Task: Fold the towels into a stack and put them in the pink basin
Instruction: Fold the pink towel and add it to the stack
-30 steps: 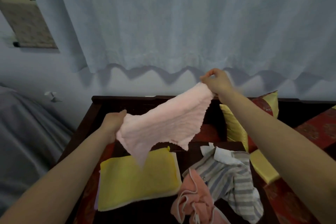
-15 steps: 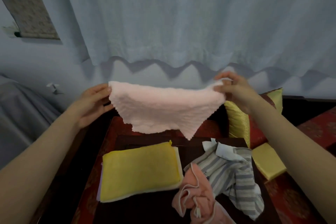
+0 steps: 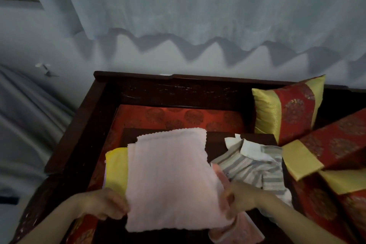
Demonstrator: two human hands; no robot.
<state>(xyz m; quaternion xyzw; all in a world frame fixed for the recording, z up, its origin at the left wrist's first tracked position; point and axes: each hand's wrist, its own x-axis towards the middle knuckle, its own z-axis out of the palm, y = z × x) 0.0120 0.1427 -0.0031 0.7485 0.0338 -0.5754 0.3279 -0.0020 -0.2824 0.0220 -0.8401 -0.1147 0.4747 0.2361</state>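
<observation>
- The pink towel [image 3: 170, 180] is a soft, nubbly terry rectangle with a pinked, zigzag edge, spread flat over the low dark surface [image 3: 215, 140] and lying on top of the yellow towel [image 3: 115, 170].
- The left hand [image 3: 103, 204] grips the towel's near left edge, its fingers [image 3: 116, 211] curled closed around the cloth.
- The right hand [image 3: 240, 198] holds the near right edge; its fingers look pinched on the fabric, though blur softens the detail.
- The yellow towel shows only as a folded strip at the pink one's left side, with a pale layer peeping out under it.
- A striped cloth [image 3: 255, 166], grey and white and rumpled, lies in a heap just right of the pink towel.
- A salmon cloth [image 3: 243, 230] is crumpled under the right hand, at the near edge.
- The surface is glossy dark wood, set on a red mat [image 3: 178, 117] of silky brocade with round medallions.
- A dark carved wooden frame [image 3: 178, 85] borders the mat.
- A cushion [image 3: 287, 111], red and gold satin, leans upright at the right; more red and gold bolsters [image 3: 326, 148] lie beside it.
- A pale sheer curtain [image 3: 198, 6] hangs behind with a wavy hem.
</observation>
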